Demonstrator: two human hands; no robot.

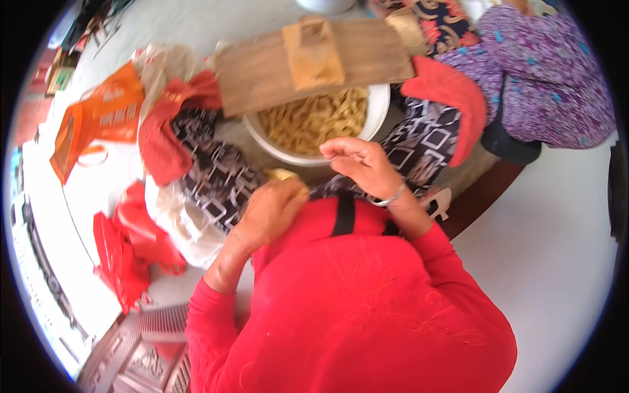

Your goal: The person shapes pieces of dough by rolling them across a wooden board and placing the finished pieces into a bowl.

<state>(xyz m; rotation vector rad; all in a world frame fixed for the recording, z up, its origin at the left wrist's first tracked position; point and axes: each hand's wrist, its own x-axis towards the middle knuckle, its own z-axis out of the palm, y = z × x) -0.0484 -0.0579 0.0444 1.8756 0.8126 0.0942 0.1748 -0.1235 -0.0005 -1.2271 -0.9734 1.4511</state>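
Observation:
My left hand [267, 211] is closed in front of my lap, and a small yellowish piece [283, 175] shows at its fingers; its kind is not clear. My right hand [362, 165], with a bracelet at the wrist, hovers by the near rim of a white basin, its fingers loosely bent and apart, nothing visible in them. Folded yellowish-brown pieces [314, 121] fill the basin [288, 157]. A wooden board [252, 75] lies across the far side of the basin, above my knees. On it rests a flat orange-brown sheet [313, 56].
Red cloths [165, 141] cover my knees. Left of me are an orange bag [108, 108], a white plastic bag [187, 219] and red bags [131, 239]. Another person in purple patterned clothing [550, 72] sits close at the right. A carved chair [151, 354] stands at lower left.

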